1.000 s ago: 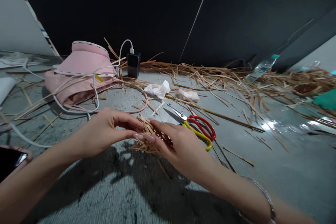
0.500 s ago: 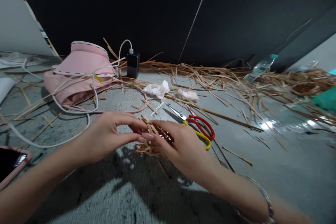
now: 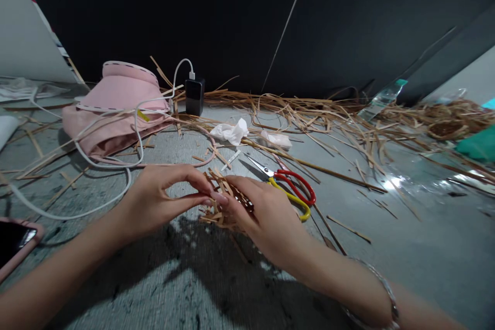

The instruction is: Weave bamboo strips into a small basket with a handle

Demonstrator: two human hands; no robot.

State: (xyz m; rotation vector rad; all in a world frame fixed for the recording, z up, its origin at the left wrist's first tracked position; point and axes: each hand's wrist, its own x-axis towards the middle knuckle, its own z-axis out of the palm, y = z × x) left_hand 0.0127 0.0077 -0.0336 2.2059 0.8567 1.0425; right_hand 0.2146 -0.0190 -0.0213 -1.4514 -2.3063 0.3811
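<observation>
A small woven piece of tan, flat strips (image 3: 217,216) is between my hands, low over the grey surface, with loose strip ends sticking out on its left. My right hand (image 3: 265,209) is closed around its right side, thumb and fingers pinching it. My left hand (image 3: 158,196) pinches at the piece's left edge, thumb and forefinger close together beside my right thumb tip. Much of the weave is hidden behind my right hand. Just beyond that hand lie scissors (image 3: 288,185) with one red and one yellow handle, blades pointing away to the left.
A pink visor hat (image 3: 119,93) sits at the back left beside a black power bank (image 3: 195,97) with a white cable. Crumpled tissue (image 3: 231,131), many loose strips (image 3: 294,108) and a plastic bottle (image 3: 382,100) lie along the dark wall. A phone (image 3: 17,245) is at left.
My left fingertips have shifted slightly at the edge of the woven piece. My right hand keeps its hold, and the view has moved a little.
</observation>
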